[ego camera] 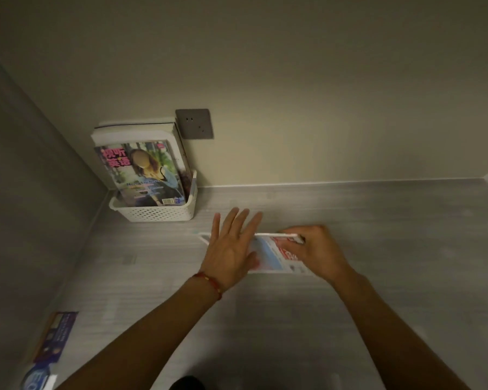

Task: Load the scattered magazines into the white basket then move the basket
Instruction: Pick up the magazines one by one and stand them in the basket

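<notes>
A white perforated basket (155,213) stands on the floor in the left corner against the wall. Several magazines (144,173) stand upright in it, the front one with a pink-lettered cover. In the middle of the floor lies a blue, white and red magazine (268,256). My right hand (313,249) grips its far right edge and tilts that edge up off the floor. My left hand (231,246) lies over the magazine's left part with straight, spread fingers. Another magazine (55,337), purple, lies at the lower left by the wall.
A grey wall socket (194,124) sits on the back wall just above and right of the basket. A blue round-marked sheet (37,375) lies at the bottom left edge. Grey wood-look floor (378,215) stretches to the right.
</notes>
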`<state>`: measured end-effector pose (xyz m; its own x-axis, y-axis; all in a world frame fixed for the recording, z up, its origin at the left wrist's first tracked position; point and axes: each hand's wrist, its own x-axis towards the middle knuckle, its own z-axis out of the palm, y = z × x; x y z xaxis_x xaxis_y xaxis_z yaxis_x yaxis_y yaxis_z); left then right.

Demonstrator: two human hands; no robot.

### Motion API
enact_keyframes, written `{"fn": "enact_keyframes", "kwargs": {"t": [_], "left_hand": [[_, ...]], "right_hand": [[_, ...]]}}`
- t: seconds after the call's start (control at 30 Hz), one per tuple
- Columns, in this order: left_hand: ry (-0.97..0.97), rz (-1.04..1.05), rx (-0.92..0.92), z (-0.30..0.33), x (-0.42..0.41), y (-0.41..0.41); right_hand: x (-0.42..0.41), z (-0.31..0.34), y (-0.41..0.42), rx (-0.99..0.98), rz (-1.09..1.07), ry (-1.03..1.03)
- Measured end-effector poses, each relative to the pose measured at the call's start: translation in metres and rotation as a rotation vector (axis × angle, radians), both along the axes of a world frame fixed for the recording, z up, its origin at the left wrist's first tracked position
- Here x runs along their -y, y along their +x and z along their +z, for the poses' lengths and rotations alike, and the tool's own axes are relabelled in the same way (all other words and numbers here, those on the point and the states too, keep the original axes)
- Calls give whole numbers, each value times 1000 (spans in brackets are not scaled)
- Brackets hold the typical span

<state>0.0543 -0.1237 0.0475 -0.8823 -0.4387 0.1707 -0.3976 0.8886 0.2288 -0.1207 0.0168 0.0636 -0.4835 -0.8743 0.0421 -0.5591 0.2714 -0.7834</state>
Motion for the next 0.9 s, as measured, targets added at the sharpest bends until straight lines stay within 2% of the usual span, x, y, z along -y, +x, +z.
{"fn": "enact_keyframes", "kwargs": {"t": [0.1,0.17,0.3,0.37,0.43,0.47,0.5,0.57,0.67,0.73,0.83,0.9], "left_hand": [[293,-38,-140,16,11,4],[465,2,-266,21,14,12],[873,292,-568,28,28,33],[1101,393,-677,30,41,49],[1200,432,-712,34,55,67],[1210,440,-719,35,63,77],[1215,441,-727,37,72,87],[1216,429,-736,41,93,104],[1188,459,-738,51,135,126],[971,533,-725,61,170,136],[437,627,-595,73,223,150],[363,641,-618,76,252,156]], "right_hand": [[17,29,-1,6,41,-79],[26,40,0,-3,-6,-169],[40,40,9,-32,-353,-299],[44,29,21,53,-444,-198],[53,20,39,291,-240,-45],[61,15,51,393,-96,12],[70,11,61,409,20,39],[95,9,76,250,107,34],[146,19,89,-26,85,-27],[182,30,95,-165,71,-53],[236,45,107,-188,32,-108],[268,50,114,-191,-5,-127]]}}
